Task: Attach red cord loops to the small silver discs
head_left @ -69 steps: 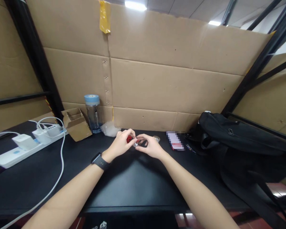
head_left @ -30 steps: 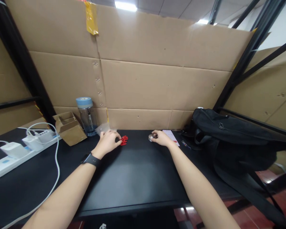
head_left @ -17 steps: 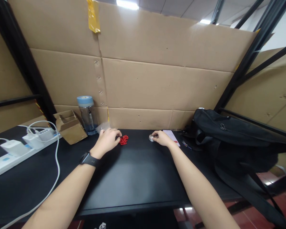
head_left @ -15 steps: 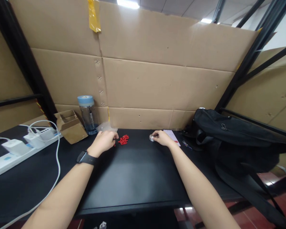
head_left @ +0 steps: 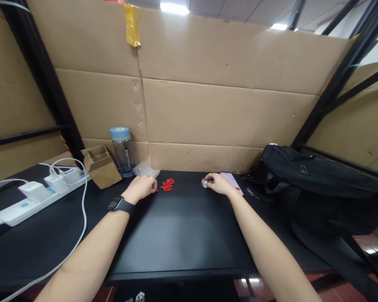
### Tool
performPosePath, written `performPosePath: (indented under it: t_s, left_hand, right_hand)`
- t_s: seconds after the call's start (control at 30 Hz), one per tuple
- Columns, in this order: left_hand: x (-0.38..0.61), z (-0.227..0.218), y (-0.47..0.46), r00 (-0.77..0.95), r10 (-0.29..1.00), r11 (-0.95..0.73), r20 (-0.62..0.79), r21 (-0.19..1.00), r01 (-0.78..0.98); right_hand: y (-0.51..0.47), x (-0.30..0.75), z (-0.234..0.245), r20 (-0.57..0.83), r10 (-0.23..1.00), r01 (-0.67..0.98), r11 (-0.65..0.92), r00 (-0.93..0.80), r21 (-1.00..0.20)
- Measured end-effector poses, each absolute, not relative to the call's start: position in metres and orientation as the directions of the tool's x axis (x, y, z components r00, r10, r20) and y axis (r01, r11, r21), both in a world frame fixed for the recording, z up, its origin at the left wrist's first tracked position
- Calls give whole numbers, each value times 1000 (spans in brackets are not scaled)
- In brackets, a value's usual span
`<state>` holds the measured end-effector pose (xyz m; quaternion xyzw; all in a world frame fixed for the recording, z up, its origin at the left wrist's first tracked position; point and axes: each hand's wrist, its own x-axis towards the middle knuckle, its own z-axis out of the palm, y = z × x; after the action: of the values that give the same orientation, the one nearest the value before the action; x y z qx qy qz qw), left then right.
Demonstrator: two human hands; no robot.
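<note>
My left hand (head_left: 142, 187) is closed in a pinch at the table surface, its fingertips down on a small red paper clip (head_left: 156, 191). Just to its right lies a loose pile of red looped pieces (head_left: 167, 184), which look like paper clips. My right hand (head_left: 218, 183) has its thumb and fingers around a small round silver container (head_left: 204, 183) standing on the black table (head_left: 179, 235). What is inside the container cannot be made out.
Behind my left hand are a clear plastic bag (head_left: 146, 168), a blue-lidded bottle (head_left: 122, 153) and an open cardboard box (head_left: 103, 170). A white power strip (head_left: 15, 214) with a cable is at left. At right are a phone-like flat object (head_left: 231, 181) and a black bag (head_left: 315, 180).
My left fingers have closed into a pinch over the single red clip. The right hand stays on the silver container. The whole view has shifted slightly, with things appearing further right.
</note>
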<state>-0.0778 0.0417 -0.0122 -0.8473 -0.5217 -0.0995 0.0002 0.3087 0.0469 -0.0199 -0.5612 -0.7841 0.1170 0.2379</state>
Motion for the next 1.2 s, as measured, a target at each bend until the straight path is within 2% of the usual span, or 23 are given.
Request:
performPosePath:
  t_s: [0.13,0.43,0.63,0.83,1.03,1.2]
  left_hand:
    - [-77,-11,41,432,880,-454,198,78,888]
    - [-60,-1,31,426,804,-502,416,91,860]
    - [-38,-7,27,454,743,-523,491,3,852]
    - [-28,-10,26,506,719,-576,476,1,817]
    - [-40,-6,26,419,733,-558,536,120,821]
    - [-58,-10,36,408,818,-492,406,126,861]
  right_hand:
    - [47,308,-20,244,936,828,342,-256,-444]
    - [46,307,-18,250,933,833,347,-259,-431]
    - [46,307,-18,257,927,833,363,-274,-419]
    - [44,306,-16,258,926,835,365,-277,-412]
    - [43,306,-15,259,924,833,368,-280,-412]
    - [45,306,-17,262,923,835,370,-281,-407]
